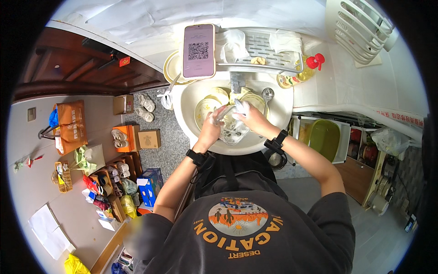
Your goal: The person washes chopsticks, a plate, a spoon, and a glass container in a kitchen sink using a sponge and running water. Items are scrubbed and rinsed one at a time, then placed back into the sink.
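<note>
Both my hands are over a white washbasin. My left hand grips a slim, pale grey item, possibly a utensil. In my right hand is a crumpled grey-and-white piece, perhaps a cloth; its exact kind is unclear. The two held things meet or nearly meet. Below them, suds or a clear wet film covers part of the basin. A flower-patterned plate leans at the left, a bowl behind it. Stacked dishes and a metal ladle are at the right.
The tap rises at the basin's back. Behind stand a phone showing a printed-style code, a slotted rack and a red-topped bottle of yellow liquid. A green tub is at right. Shoes and boxes occupy the left floor.
</note>
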Demonstrator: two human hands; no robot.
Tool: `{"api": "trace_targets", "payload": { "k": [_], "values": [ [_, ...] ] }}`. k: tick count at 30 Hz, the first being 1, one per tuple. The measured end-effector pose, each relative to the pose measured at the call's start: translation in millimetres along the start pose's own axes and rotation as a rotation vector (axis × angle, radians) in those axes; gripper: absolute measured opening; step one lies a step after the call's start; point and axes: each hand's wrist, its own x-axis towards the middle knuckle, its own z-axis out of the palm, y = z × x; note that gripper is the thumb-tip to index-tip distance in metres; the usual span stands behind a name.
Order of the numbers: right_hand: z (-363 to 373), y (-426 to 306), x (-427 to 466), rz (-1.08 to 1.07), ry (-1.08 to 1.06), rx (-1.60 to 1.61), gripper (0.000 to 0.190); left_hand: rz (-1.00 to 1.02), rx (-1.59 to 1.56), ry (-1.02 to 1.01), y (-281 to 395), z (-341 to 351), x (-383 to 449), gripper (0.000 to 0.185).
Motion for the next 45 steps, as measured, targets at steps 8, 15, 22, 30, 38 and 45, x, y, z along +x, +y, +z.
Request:
{"api": "trace_targets", "payload": {
  "k": [8,15,22,30,38,45],
  "values": [
    [17.5,22.0,-6.9,0.198,0.158,-0.066,0.040,-0.217,-0.476,0.216,-8.9,11.0,-6.0,0.066],
    [49.8,43.6,-0.8,0.474,0.156,0.444,0.031,-0.246,-0.710,0.326,6.8,28.6,-25.7,0.064],
    [25.1,13.8,-2.8,0.156,0.107,0.002,0.021,-0.194,0.038,0.167,-1.9,-2.6,-15.5,0.050],
    [20.5,-3.2,6.1,-0.042,0.065,-0.304,0.021,-0.373,-0.001,-0.001,27.8,-21.3,-14.6,0.043],
    [34.8,9.3,-3.3,0.150,0.228,0.022,0.027,-0.402,-0.711,0.175,9.0,4.4,-28.6,0.057],
    [42.3,3.7,-1.1,0.129,0.214,-0.013,0.021,-0.370,-0.722,0.125,12.8,0.4,-27.4,0.056]
  ]
}}
